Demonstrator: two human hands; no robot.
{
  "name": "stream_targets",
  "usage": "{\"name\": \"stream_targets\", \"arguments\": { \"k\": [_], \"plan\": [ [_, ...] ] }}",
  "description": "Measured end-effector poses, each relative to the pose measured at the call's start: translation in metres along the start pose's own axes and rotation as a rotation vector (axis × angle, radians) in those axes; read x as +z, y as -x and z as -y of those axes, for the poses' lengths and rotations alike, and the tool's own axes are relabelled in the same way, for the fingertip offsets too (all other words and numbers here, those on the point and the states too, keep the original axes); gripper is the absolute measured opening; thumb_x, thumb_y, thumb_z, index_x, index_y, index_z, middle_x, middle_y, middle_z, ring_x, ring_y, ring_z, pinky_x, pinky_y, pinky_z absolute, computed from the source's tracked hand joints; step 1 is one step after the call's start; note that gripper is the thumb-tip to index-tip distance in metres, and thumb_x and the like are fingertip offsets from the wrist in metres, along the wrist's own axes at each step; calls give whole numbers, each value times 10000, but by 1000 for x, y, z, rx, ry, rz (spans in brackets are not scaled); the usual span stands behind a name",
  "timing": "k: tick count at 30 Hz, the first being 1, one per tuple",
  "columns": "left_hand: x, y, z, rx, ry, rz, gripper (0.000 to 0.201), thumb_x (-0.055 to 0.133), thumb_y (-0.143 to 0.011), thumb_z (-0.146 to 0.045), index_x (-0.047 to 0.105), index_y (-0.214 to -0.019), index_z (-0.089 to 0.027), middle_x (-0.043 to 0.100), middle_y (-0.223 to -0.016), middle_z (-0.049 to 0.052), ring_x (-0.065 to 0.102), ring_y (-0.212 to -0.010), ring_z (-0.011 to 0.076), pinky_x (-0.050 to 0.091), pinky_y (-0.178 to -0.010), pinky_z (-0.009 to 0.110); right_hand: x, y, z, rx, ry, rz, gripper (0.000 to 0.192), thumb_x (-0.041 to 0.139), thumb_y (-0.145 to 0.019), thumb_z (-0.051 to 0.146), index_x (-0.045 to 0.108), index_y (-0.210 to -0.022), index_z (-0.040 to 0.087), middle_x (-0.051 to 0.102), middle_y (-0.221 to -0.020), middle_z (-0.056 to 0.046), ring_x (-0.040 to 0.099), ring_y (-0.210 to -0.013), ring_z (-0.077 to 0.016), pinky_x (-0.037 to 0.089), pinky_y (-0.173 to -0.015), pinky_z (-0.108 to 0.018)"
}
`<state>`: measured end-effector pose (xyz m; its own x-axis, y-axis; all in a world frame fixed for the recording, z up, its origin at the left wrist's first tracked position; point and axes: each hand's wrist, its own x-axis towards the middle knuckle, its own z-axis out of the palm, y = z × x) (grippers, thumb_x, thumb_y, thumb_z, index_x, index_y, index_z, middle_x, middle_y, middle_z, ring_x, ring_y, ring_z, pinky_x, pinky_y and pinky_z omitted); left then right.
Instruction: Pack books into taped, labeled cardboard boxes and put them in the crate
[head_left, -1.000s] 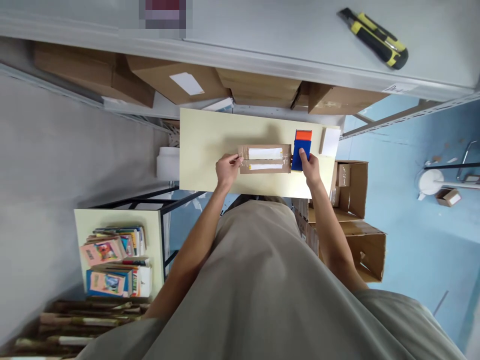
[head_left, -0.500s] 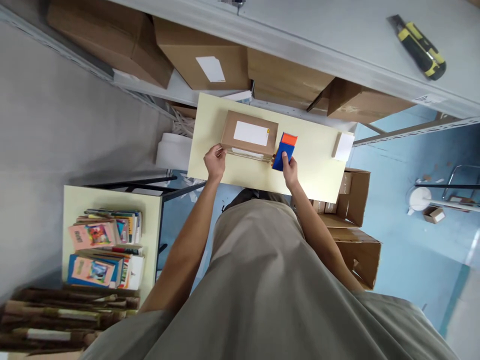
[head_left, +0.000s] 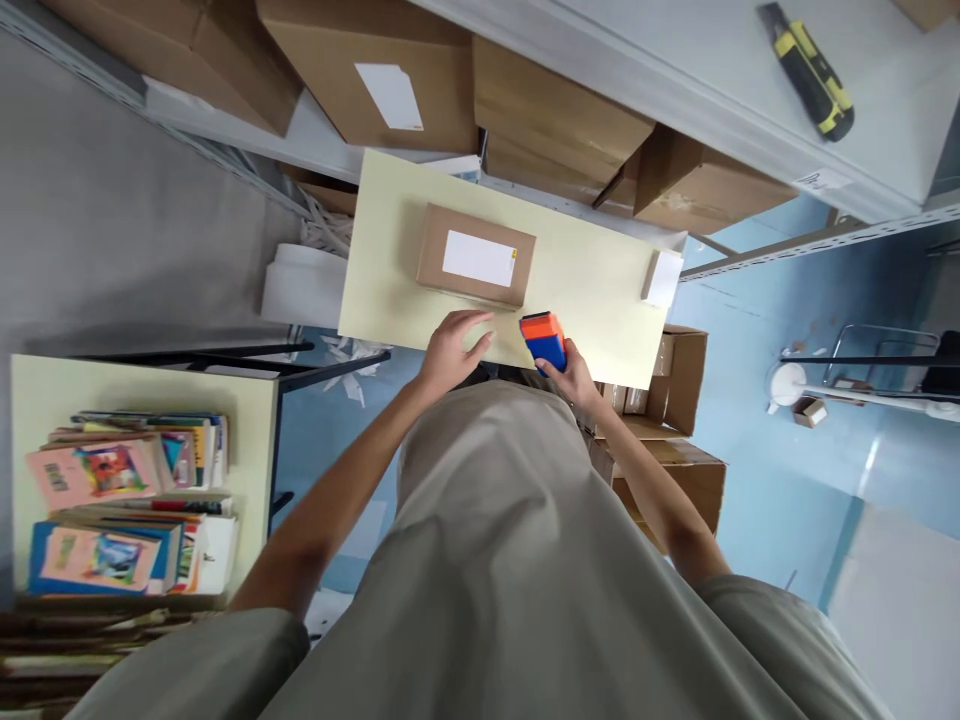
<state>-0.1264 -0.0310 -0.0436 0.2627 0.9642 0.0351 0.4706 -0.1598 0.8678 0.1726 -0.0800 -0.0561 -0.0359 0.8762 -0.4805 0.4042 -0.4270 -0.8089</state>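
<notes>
While the right hand (head_left: 574,378) clenches its fingers around the blue and orange tape dispenser (head_left: 544,340) at the pale yellow desk's (head_left: 592,290) near edge, the left hand (head_left: 450,350) hovers released just beside the labelled brown cardboard parcel (head_left: 475,255).

My shirt (head_left: 525,560) covered the near edge of the table (head_left: 592,270) at 6 o'clock, along with my lower body and the floor beneath me. My right hand (head_left: 574,375) wrapped the lower part of the blue and orange tape dispenser (head_left: 544,340), so its handle and the tape roll were not visible. The print on the white label (head_left: 478,258) of the parcel (head_left: 475,255) was too small to read. At 12 o'clock, the cartons (head_left: 375,70) on the shelf were cut off by the top edge. At 9 o'clock, the book stack (head_left: 112,500) ran past the left edge; its cover titles were illegible.
</notes>
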Motion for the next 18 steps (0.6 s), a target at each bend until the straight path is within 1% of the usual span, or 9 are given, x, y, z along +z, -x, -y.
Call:
{"name": "stream_targets", "arguments": {
  "k": [3, 5, 7, 10, 14, 16, 18],
  "plan": [
    [-1, -8, -8, 52, 29, 44, 517, 692, -1093, -606, 734, -1469, -254, 781, -1477, 132, 698, -1405, 333, 546, -1262, 524, -6, 5, -9, -124, 427, 5, 792, 706, -961, 883, 575, -1369, 218, 788, -1151, -188, 773, -1065, -421, 662, -927, -597],
    [-3, -12, -10, 83, 46, 80, 528, 720, -1082, -598, 726, -1477, -248, 769, -1492, 137, 682, -1414, 337, 534, -1269, 533, -11, 7, -13, -221, 605, 34, 770, 608, -1045, 849, 544, -1413, 177, 771, -1221, -246, 761, -1148, -450, 656, -954, -612],
    [-3, -15, -10, 96, 63, 125, 481, 732, -1082, -547, 734, -1462, -252, 765, -1489, 135, 672, -1412, 333, 542, -1254, 527, -16, 9, -14, -328, 734, 72, 710, 508, -1113, 805, 534, -1416, 164, 763, -1235, -260, 750, -1196, -450, 652, -978, -611],
    [0, -15, -11, 97, 82, 173, 351, 746, -1074, -442, 773, -1373, -262, 783, -1427, 125, 680, -1361, 319, 591, -1168, 490, -22, 13, -11, -472, 868, 125, 660, 419, -1157, 758, 543, -1412, 163, 762, -1253, -258, 743, -1243, -442, 637, -1041, -619],
    [6, -9, -11, 117, 91, 162, 117, 776, -1049, -354, 805, -1104, -255, 825, -1166, 90, 722, -1153, 280, 607, -1056, 439, -29, 14, -5, -583, 955, 210, 650, 345, -1181, 720, 563, -1406, 150, 773, -1256, -255, 760, -1242, -426, 614, -1105, -626],
    [9, -5, -11, 114, 103, 150, 93, 781, -1049, -341, 789, -1018, -253, 817, -1080, 72, 722, -1077, 257, 602, -1007, 409, -31, 12, -2, -617, 969, 230, 643, 333, -1187, 705, 557, -1421, 150, 779, -1264, -254, 765, -1245, -424, 612, -1111, -630],
    [12, 0, -11, 92, 113, 130, 111, 787, -1049, -344, 779, -989, -252, 810, -1046, 63, 720, -1024, 237, 592, -916, 365, -34, 10, 0, -641, 980, 237, 648, 335, -1189, 700, 537, -1449, 142, 782, -1278, -261, 764, -1253, -428, 615, -1110, -634]
  ]
}}
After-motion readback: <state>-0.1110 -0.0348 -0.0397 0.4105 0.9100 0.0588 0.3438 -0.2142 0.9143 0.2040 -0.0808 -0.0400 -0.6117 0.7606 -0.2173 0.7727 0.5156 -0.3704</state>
